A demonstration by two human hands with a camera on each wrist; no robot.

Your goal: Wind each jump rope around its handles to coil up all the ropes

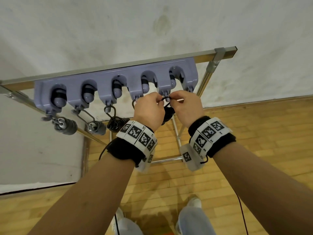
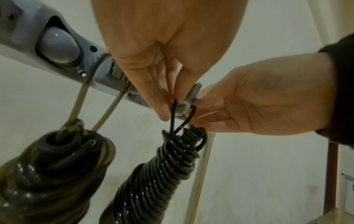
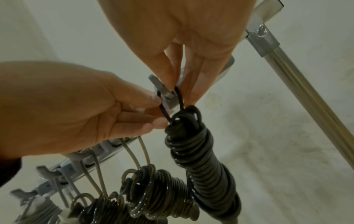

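A black jump rope (image 1: 168,113) wound tight around its handles hangs under my hands, its coil plain in the wrist views (image 2: 168,174) (image 3: 203,163). Its short black loop (image 2: 173,115) (image 3: 179,97) sits at a grey hook (image 2: 192,93) (image 3: 164,91) of the purple-grey wall rack (image 1: 110,77). My left hand (image 1: 158,101) (image 2: 166,110) (image 3: 160,109) pinches one side of that loop. My right hand (image 1: 171,100) (image 3: 182,94) (image 2: 199,106) pinches the other side. Whether the loop rests fully on the hook is hidden by my fingers.
Three coiled ropes hang from hooks to the left: two grey (image 1: 65,127) (image 1: 97,128), one black (image 1: 116,123). A fourth rope's loop (image 1: 133,103) shows beside my left hand. The rack is fixed to an aluminium frame (image 1: 203,82) against a white wall, above wooden floor (image 1: 254,133).
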